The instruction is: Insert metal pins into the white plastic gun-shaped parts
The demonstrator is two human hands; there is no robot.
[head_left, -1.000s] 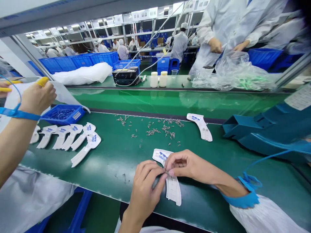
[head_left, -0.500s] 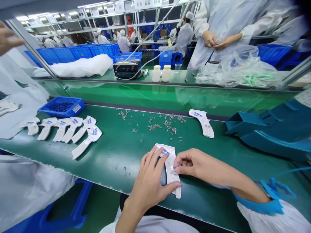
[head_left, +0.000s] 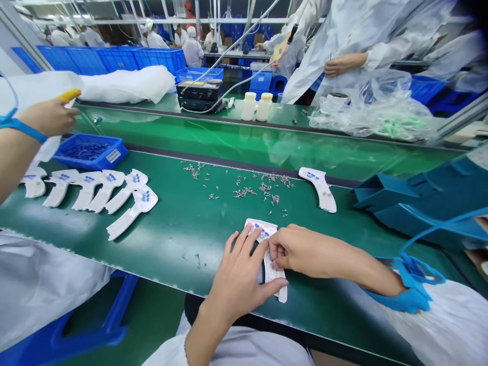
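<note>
A curved white plastic handle-shaped part (head_left: 272, 275) with blue marks at its top lies on the green bench in front of me. My left hand (head_left: 238, 282) rests over it with fingers spread, fingertips at its upper end and thumb across the lower part. At the part's right edge my right hand (head_left: 303, 251) is closed in a pinch. Whatever sits between those fingertips is hidden. Small metal pieces (head_left: 244, 192) lie scattered beyond my hands. A similar white part (head_left: 323, 194) lies farther back on the right.
At left, several white parts (head_left: 129, 216) lie in a row near a blue tray (head_left: 114, 148) of small dark blue pieces. Another person's hand (head_left: 49, 121) with a yellow fingertip cover reaches above it. A teal bin (head_left: 412, 203) stands right. White jars (head_left: 249, 108) sit on the shelf behind.
My right hand has moved slightly up along the white part, still pinched. The other person's hand at left has come farther into view. The camera view has tilted down.
</note>
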